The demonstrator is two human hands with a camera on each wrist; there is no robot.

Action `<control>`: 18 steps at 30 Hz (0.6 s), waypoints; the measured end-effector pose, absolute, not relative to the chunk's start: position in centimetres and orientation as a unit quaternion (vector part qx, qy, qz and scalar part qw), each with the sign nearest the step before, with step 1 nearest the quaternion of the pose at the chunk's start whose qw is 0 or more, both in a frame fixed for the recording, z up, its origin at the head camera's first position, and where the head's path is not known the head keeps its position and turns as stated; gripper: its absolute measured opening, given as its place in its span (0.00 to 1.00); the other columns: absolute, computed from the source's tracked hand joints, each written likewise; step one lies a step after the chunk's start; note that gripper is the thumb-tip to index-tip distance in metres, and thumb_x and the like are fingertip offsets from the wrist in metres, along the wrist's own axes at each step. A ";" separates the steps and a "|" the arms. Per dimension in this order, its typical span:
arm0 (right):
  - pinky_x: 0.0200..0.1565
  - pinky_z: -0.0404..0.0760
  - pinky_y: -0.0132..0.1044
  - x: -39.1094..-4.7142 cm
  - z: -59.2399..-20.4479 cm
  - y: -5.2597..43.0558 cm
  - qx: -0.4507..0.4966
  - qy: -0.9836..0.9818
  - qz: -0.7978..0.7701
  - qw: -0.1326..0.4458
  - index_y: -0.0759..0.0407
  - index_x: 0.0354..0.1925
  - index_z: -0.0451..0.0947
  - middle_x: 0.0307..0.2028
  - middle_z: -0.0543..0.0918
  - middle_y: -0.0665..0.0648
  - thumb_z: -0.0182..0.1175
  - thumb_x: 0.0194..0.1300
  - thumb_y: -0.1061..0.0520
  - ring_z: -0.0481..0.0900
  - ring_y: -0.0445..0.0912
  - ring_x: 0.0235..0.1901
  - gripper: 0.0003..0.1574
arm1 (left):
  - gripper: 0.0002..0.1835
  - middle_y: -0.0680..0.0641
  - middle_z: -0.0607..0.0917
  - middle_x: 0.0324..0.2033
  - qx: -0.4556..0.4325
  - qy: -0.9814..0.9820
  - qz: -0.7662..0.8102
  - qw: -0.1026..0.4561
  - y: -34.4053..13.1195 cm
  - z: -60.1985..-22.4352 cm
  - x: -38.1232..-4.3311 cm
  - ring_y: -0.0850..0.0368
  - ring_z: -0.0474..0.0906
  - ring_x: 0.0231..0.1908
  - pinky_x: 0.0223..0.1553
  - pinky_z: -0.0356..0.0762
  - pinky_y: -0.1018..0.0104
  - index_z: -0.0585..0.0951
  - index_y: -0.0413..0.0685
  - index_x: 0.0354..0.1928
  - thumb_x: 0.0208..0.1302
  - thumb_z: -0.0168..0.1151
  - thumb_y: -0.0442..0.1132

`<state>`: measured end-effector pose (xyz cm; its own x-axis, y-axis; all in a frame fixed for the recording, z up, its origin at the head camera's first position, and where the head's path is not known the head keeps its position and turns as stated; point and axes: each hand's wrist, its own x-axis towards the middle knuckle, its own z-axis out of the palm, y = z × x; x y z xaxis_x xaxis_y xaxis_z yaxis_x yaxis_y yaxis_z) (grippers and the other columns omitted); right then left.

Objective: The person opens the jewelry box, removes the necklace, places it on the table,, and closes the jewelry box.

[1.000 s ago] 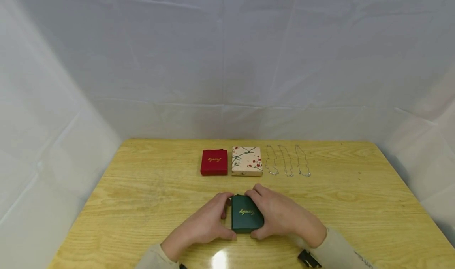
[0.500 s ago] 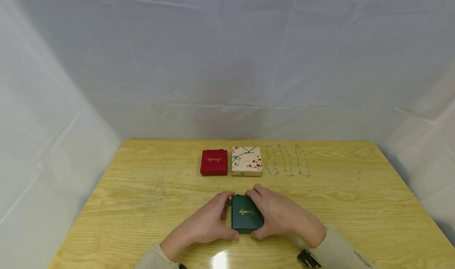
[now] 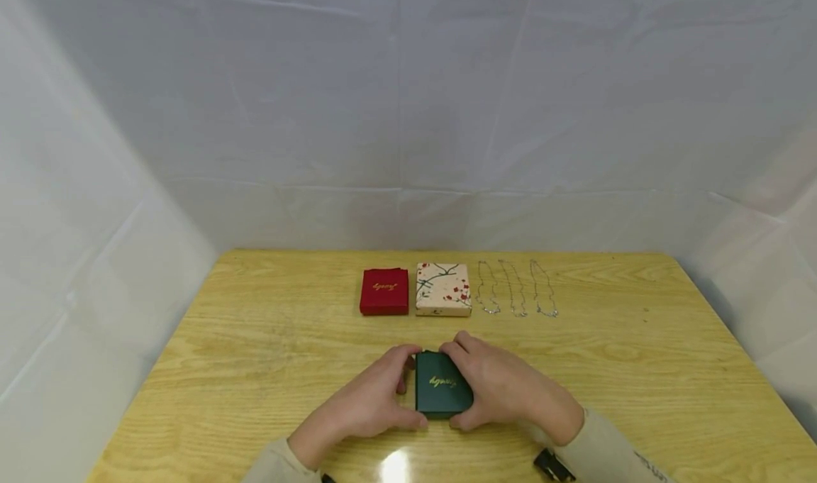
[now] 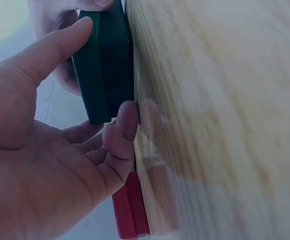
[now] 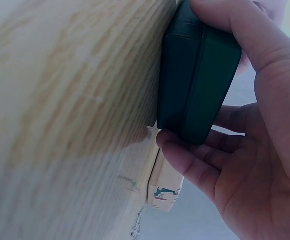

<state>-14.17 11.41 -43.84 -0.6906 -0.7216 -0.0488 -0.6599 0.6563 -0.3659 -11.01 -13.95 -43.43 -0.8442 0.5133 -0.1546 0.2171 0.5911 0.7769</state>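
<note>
A dark green jewelry box (image 3: 440, 387) with gold lettering on its lid lies flat on the table, its lid on. My left hand (image 3: 376, 398) holds its left side, thumb at the near edge and fingers at the far edge. From the other side my right hand (image 3: 501, 384) grips it the same way, covering part of the right edge. In the left wrist view, the thumb touches the lid's side on the green box (image 4: 107, 70). The right wrist view shows the thumb and fingers at opposite ends of the green box (image 5: 197, 80).
Behind the hands, a red jewelry box (image 3: 384, 291) stands beside a cream floral box (image 3: 442, 290). Right of these, three thin silver necklaces lie stretched out, the rightmost necklace (image 3: 547, 313) slightly apart. A white cloth (image 3: 408, 150) hangs behind the wooden table (image 3: 255, 369).
My left thumb has slid slightly right along the green box's near edge. The box and my right hand look nearly still.
</note>
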 end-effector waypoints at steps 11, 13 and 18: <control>0.50 0.82 0.38 -14.2 -43.8 11.3 -0.375 0.906 -0.165 0.107 0.58 0.70 0.70 0.52 0.73 0.49 0.81 0.49 0.36 0.75 0.40 0.43 0.58 | 0.53 0.49 0.76 0.53 0.217 0.875 0.395 0.179 -14.0 -43.5 -11.1 0.54 0.74 0.44 0.45 0.76 0.64 0.64 0.36 0.76 0.54 0.84 0.46; 0.50 0.82 0.39 -14.1 -43.8 11.3 -0.374 0.906 -0.165 0.108 0.58 0.70 0.70 0.51 0.73 0.49 0.81 0.49 0.36 0.75 0.40 0.43 0.58 | 0.52 0.49 0.76 0.53 0.217 0.875 0.394 0.179 -14.0 -43.5 -11.1 0.54 0.74 0.44 0.45 0.76 0.64 0.65 0.36 0.76 0.54 0.84 0.47; 0.50 0.82 0.39 -14.1 -43.7 11.3 -0.373 0.907 -0.164 0.108 0.58 0.70 0.70 0.51 0.73 0.49 0.81 0.49 0.36 0.75 0.40 0.43 0.58 | 0.53 0.49 0.75 0.53 0.217 0.876 0.391 0.180 -13.9 -43.5 -11.1 0.54 0.74 0.44 0.44 0.76 0.64 0.64 0.36 0.76 0.55 0.84 0.48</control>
<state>-14.13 11.33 -43.71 -0.6979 -0.7124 -0.0732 -0.6420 0.6676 -0.3770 -11.07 -13.94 -43.48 -0.8414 0.5202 -0.1464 0.2388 0.6009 0.7628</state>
